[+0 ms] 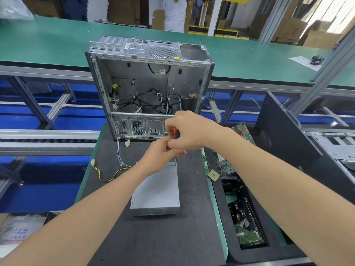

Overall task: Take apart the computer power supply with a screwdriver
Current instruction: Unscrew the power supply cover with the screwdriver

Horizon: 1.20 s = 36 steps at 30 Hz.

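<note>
On the near mat [153, 237], the right hand [189, 131] is gripping the screwdriver [175, 132] upright and the left hand [162, 157] is pinching its shaft at the power supply [156, 191]'s far right corner, apparently loosening a cover screw that next needs steady downward turning.

R hand [189, 131] — far, fist round screwdriver [176, 133] handle; L hand [161, 158] — nearer, fingertips pinching its shaft; forearms extended.

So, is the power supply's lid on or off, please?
On: the lid sits flush on the power supply, screwdriver tip at its far corner.
</note>
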Tool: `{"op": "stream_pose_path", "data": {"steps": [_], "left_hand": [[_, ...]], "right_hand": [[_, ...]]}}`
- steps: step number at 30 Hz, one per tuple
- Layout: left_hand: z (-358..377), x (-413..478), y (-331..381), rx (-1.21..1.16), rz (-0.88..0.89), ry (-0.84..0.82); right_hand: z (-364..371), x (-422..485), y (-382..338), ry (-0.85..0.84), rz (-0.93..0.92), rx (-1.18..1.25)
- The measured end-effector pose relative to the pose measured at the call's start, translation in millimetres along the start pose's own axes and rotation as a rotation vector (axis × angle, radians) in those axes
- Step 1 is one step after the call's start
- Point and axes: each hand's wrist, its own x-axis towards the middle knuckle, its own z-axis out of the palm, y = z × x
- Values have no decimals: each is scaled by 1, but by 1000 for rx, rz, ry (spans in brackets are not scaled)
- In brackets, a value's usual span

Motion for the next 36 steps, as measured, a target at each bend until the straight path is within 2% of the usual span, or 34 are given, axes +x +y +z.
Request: {"op": "stream_pose_path", "data": {"steps": [3,5,9,13,15,19,26,29,34,36], "left_hand": [[2,2,1,18,-7,2],[3,4,0,14,-2,-18],[-2,2,-8,13,-9,-60],[-3,-5,-24,422,14,-12],[3,-8,-32,523,18,-13],[13,-8,-40,516,32,41],[15,-1,-47,632,53,29],[-4,-7,-50,629,38,131],[-58,-48,-69,571,-52,487],[-74,-76,-83,533,-127,583]], "right_hand": [[10,2,-6,162,230,-254],[13,4,-6,195,269,-291],[9,3,5,97,173,-45],[5,-2,7,15,84,84],[6,-3,7,20,66,96],[6,-5,8,78,63,130],[1,-11,10,119,93,166],[-2,-13,10,178,89,181],[-1,-4,-7,221,60,218],[3,3,-22,222,59,237]]}}
